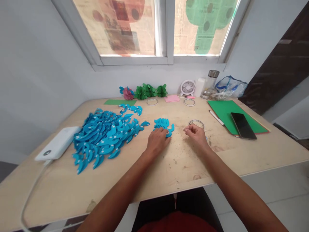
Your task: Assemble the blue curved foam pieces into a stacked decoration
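Observation:
My left hand rests on the table with its fingers curled over the near edge of a fanned blue folded paper shape, gripping it; the fingertips are partly hidden. Facing it from the right, my right hand is closed in a pinch just above the table. Whatever sits between that thumb and finger is too small to make out. Right behind the right hand lies a silvery tape ring. To the left spreads a large heap of blue curved paper pieces with small white squares on them.
A white power bank with a cable lies left. Along the back are green paper figures, pink paper, a small fan and a glass bottle. Rightward, a phone rests on green sheets beside a pen.

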Motion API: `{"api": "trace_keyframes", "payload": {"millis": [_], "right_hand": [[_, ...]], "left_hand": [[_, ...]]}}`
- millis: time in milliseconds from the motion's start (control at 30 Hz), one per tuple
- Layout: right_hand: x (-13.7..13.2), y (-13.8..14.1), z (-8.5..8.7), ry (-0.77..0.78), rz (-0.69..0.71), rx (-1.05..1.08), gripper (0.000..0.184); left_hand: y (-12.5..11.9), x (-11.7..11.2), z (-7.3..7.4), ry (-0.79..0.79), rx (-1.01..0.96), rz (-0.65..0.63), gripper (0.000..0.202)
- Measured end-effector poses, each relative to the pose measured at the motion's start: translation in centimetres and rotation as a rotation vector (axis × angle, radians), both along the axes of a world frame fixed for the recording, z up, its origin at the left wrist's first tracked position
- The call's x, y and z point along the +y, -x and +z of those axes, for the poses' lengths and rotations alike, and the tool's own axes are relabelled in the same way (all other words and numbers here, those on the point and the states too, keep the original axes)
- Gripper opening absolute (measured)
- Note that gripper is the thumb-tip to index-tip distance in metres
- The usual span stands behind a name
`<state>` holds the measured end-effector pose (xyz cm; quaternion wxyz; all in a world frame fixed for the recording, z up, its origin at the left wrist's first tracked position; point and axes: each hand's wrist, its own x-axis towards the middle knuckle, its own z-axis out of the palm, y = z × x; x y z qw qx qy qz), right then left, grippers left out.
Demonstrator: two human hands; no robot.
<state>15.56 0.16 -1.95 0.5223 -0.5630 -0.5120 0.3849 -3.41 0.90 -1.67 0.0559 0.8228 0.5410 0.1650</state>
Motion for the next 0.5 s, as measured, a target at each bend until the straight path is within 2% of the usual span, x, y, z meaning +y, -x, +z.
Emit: {"api": "trace_keyframes", "payload": {"millis": [300,500], "right_hand": [[-0.53,0.57,0.69,0.04,0.042,0.012,0.018],[-0.5,0.7,0.41,0.062,0.069,0.016,0.015]], "left_hand": [[-0.22,0.11,-0.22,0.025,-0.126,0.054,0.014],[-0.2,-0.03,-0.16,0.076,-0.201,0.09,0.015]]}}
